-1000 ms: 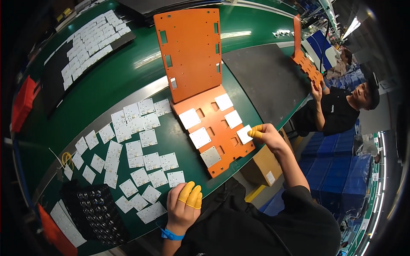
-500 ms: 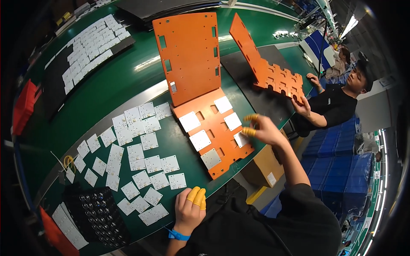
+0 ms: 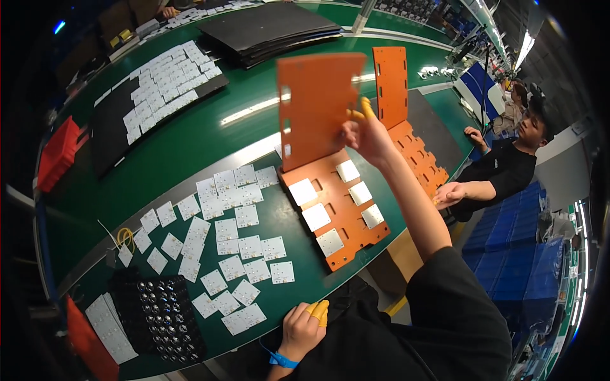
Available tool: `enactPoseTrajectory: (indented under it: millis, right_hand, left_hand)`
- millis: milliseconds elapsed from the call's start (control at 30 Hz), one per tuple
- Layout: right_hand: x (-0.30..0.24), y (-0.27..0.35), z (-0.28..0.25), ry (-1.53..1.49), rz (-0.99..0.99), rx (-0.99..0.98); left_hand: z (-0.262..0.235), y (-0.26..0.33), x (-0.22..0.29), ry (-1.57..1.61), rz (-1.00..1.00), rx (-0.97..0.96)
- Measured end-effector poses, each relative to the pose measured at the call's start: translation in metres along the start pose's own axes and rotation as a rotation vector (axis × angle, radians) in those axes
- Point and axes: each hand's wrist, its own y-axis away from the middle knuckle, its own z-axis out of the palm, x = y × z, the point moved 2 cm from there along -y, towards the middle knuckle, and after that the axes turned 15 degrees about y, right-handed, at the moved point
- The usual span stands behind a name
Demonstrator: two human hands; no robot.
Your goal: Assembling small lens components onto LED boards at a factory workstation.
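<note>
My right hand (image 3: 370, 135), with yellow finger cots, is at the right edge of the raised orange lid (image 3: 318, 108), its fingers curled about that edge. The lid is slightly blurred and stands up from the orange fixture base (image 3: 326, 207). Several white square plates (image 3: 317, 216) lie in two rows on this base. My left hand (image 3: 305, 328), also in yellow finger cots and with a blue wrist strap (image 3: 283, 360), rests curled at the table's near edge. Nothing shows in it. Left of the base, many loose white circuit boards (image 3: 257, 269) are spread on the green table (image 3: 210, 149).
A black tray with shiny round parts (image 3: 164, 317) stands near left, beside a red bin (image 3: 92, 340). More boards lie on a black sheet (image 3: 105, 143); black sheets (image 3: 267, 28) are stacked at the back. A co-worker (image 3: 492, 181) sits right, by another open orange fixture (image 3: 416, 149).
My right hand has risen from the plates to the lid's edge, and the lid has tilted. The co-worker's fixture has been set down, its lid upright. The whole view has shifted.
</note>
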Motion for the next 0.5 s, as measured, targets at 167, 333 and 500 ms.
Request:
enactPoseTrajectory:
  millis: [167, 333, 500]
  right_hand:
    - [-0.01, 0.108, 0.02, -0.135, -0.022, 0.195]
    - [0.025, 0.189, -0.038, 0.718, 0.135, 0.014]
    - [0.016, 0.199, -0.036, 1.065, 0.201, 0.21]
  left_hand:
    - [-0.002, 0.006, -0.01, 0.028, -0.048, 0.05]
    - [-0.008, -0.008, -0.013, 0.032, -0.031, 0.092]
    - [-0.013, -0.013, -0.019, -0.023, -0.029, 0.125]
